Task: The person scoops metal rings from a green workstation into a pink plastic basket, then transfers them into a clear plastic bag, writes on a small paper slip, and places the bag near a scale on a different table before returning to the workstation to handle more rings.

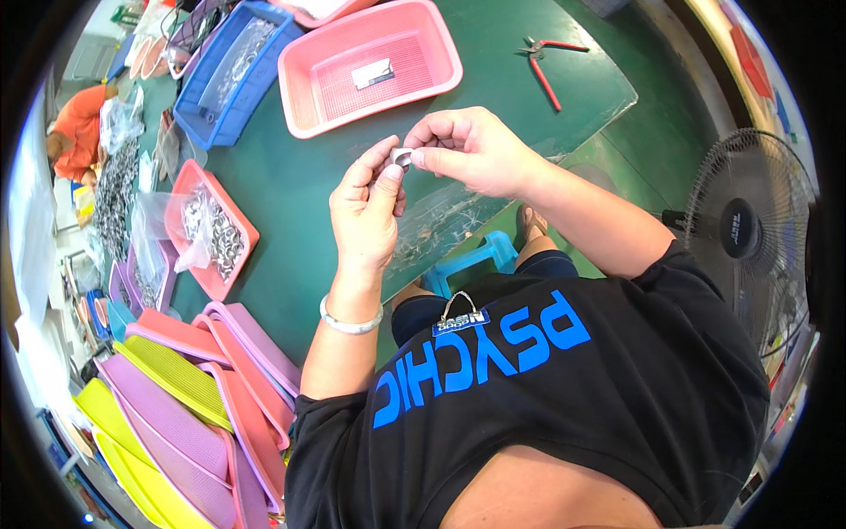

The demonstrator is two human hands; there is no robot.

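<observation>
Close together over the front of the green table, both my hands pinch one small silver metal ring-shaped part [402,157]. My left hand [370,203] grips it from the left between thumb and fingers. From the right, my right hand [471,152] holds its other side with thumb and forefinger. The part's exact kind is too small to make out. Just beyond the hands lies a pink basket [304,97] with a small white-and-black card [374,74] in it. To the left, a pink tray [248,231] carries many small metal rings [214,234] and a clear plastic bag.
Red-handled pliers [547,78] lie open at the far right of the table [493,53]. A blue basket [204,123] with clear bags stands far left. Stacked coloured baskets [181,423] fill the near left. A fan [740,229] stands right, a blue stool [476,256] below. Someone in orange [81,128] sits far left.
</observation>
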